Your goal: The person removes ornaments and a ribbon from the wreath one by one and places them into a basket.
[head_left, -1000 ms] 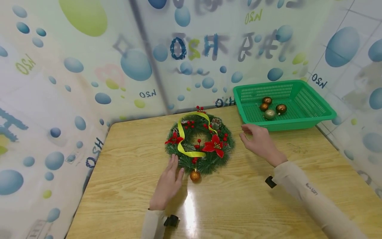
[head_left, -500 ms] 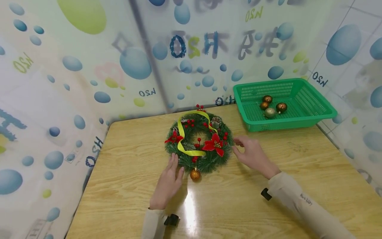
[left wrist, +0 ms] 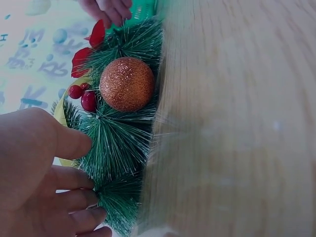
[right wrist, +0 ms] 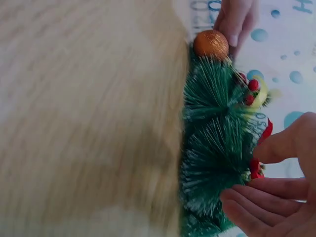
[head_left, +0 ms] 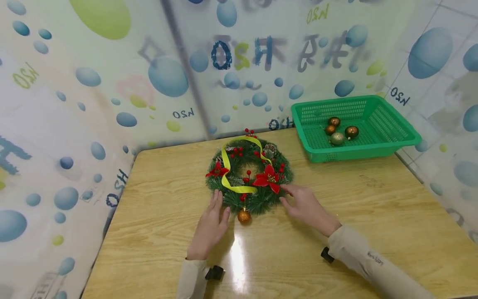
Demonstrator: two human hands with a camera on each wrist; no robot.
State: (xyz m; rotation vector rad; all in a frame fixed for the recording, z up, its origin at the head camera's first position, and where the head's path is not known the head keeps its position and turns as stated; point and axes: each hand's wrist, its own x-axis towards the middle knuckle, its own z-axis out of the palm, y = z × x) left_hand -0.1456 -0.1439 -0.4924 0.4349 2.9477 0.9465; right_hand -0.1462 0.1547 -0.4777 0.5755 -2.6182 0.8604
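A green pine wreath [head_left: 257, 203] lies on the table, trimmed with red poinsettias [head_left: 268, 178], berries and pine cones. Loosely across its top runs a yellow ribbon [head_left: 239, 189]. An orange glitter ball ornament [head_left: 244, 216] hangs at the wreath's near edge. My left hand [head_left: 209, 230] rests at the near left edge, fingers extended against the needles, as the left wrist view also shows. At the right edge, close to the larger poinsettia, my right hand [head_left: 308, 207] has thumb and fingers apart at the needles; nothing is seen gripped in the right wrist view.
A green plastic basket [head_left: 358, 153] stands at the back right of the wooden table [head_left: 157, 216]. Inside it lie several ball ornaments [head_left: 352, 132], brown, copper and pale gold. Patterned sheeting [head_left: 168, 120] walls the table's back and sides.
My right hand has moved from beside the basket, left and toward me, to the wreath's right edge. The left hand stays in place, and the wreath looks unmoved.
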